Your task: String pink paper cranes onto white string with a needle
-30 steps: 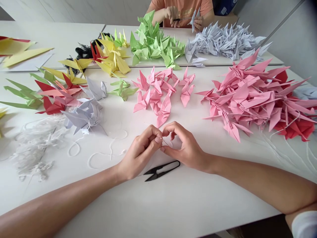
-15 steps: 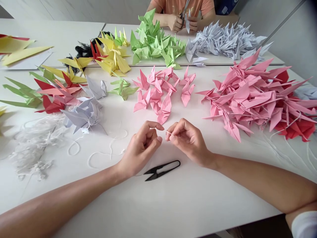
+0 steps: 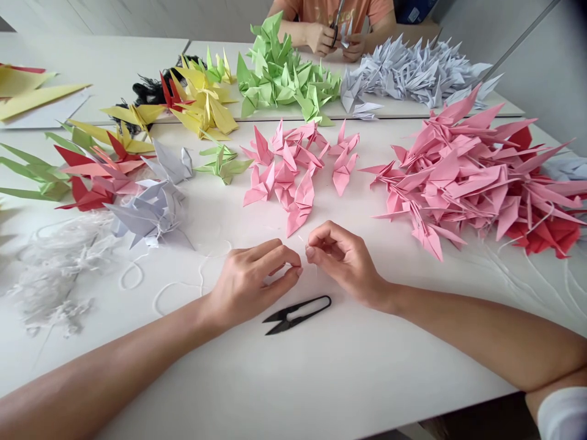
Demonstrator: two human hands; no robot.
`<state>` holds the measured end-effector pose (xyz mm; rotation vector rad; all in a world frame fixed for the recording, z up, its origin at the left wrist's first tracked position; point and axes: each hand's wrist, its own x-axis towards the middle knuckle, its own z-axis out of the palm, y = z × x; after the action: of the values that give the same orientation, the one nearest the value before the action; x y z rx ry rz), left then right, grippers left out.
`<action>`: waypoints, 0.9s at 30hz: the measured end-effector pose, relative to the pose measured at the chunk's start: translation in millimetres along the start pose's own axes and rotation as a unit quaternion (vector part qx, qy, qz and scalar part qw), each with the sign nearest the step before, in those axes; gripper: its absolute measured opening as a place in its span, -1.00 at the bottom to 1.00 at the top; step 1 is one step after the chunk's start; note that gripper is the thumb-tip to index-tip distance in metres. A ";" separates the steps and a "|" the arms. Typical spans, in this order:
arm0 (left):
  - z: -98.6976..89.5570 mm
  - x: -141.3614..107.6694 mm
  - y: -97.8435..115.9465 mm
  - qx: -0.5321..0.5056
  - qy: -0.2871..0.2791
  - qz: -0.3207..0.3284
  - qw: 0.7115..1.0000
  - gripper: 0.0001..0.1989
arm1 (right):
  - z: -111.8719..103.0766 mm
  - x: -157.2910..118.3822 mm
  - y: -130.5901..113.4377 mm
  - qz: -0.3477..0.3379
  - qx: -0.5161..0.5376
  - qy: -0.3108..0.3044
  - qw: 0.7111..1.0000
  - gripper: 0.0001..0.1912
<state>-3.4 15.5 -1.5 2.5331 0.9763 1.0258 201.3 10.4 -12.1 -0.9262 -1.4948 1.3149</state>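
Observation:
Over the near middle of the white table, my right hand (image 3: 342,256) is closed in a pinch on a thin white thread (image 3: 301,238), whose short end sticks up past the fingertips. Just to its left, my left hand (image 3: 259,275) has thumb and forefinger pressed together; what lies between them is too small to make out. The two hands are close but apart. Below them lie black thread snips (image 3: 298,315), blades pointing left. A loose cluster of pink paper cranes (image 3: 287,171) sits beyond my fingertips. White string (image 3: 177,287) curls on the table by my left wrist.
A tall heap of pink cranes (image 3: 463,177) stands at right, with trailing strings. Green cranes (image 3: 284,79) and pale blue cranes (image 3: 408,70) are piled farther back. Mixed cranes (image 3: 147,211) and a white string bundle (image 3: 59,269) lie left. Across the table, a person's hand (image 3: 321,40) holds scissors.
My left hand has turned palm-down and its thumb and forefinger have come together. My right hand keeps its pinch, with the thread end now pointing upward.

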 end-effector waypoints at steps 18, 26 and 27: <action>-3.3 -1.9 -4.9 -0.034 0.039 0.035 0.998 -0.66 | 2.0 1.2 -1.4 0.046 -0.013 -0.055 0.997 -0.90; -1.9 -3.0 -8.0 -0.031 0.033 0.038 0.998 -0.70 | 1.2 0.9 -1.2 0.035 -0.007 -0.069 0.997 -0.90; -1.8 -3.4 -8.5 -0.032 0.032 0.038 0.998 -0.70 | 1.2 1.0 -1.4 0.032 -0.009 -0.072 0.997 -0.90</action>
<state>-10.6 19.5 -5.7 2.5171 0.8542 1.1472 199.9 10.8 -10.5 -0.9125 -1.6014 1.4428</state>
